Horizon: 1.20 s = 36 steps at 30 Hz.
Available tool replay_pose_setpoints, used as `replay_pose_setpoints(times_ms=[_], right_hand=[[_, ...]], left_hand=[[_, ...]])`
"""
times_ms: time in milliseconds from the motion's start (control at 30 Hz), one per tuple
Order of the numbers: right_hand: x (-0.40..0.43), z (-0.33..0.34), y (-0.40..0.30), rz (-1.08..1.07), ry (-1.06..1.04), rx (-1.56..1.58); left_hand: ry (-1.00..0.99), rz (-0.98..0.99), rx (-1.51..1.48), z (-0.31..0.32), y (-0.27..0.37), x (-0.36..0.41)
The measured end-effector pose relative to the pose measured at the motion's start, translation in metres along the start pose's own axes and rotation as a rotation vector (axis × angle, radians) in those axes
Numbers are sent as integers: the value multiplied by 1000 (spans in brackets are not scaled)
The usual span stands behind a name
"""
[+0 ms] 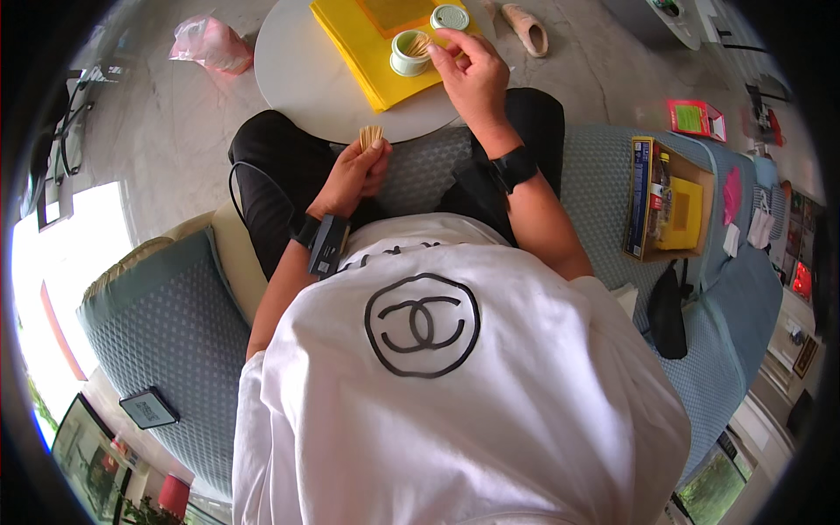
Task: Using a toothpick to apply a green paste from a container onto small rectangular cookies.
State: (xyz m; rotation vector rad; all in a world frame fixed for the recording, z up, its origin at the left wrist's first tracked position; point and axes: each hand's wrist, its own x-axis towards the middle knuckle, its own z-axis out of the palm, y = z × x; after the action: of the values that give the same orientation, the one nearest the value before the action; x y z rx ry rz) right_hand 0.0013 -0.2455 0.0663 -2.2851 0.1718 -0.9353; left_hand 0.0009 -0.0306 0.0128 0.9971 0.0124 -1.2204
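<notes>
My left hand (359, 169) holds an upright bundle of wooden toothpicks (371, 136) between thumb and fingers, above my lap near the table's edge. My right hand (478, 75) is at the right side of a small pale green cup (409, 65), its thumb and forefinger at the tips of the toothpicks (418, 45) that lean inside. Whether the fingers pinch any of them cannot be told. Behind the cup lies its round pale green lid (450, 18). Cup and lid both rest on a stack of yellow folders or sheets (367, 85).
Beneath the yellow stack is a round grey table (289, 72). A pink plastic bag (213, 44) and a shoe (526, 30) lie on the floor. On the sofa at right stands a cardboard box (702, 216) with bottles; a phone (149, 408) lies at left.
</notes>
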Motion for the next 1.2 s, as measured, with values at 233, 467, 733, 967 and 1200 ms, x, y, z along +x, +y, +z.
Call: replay_pose_setpoints(times_ms=[233, 467, 733, 967, 1200], right_hand=[[-32, -7, -21, 121, -432, 167], [-60, 13, -8, 370, -609, 370], [-68, 17, 1, 536, -676, 497], [-67, 15, 0, 682, -613, 532], [-68, 18, -1, 694, -646, 524]], left_hand=[[-35, 68, -38, -2, -3, 5], [-3, 31, 13, 2, 1, 1], [-24, 36, 9, 0, -2, 4], [-44, 23, 1, -1, -2, 4], [-22, 25, 25, 0, -1, 4]])
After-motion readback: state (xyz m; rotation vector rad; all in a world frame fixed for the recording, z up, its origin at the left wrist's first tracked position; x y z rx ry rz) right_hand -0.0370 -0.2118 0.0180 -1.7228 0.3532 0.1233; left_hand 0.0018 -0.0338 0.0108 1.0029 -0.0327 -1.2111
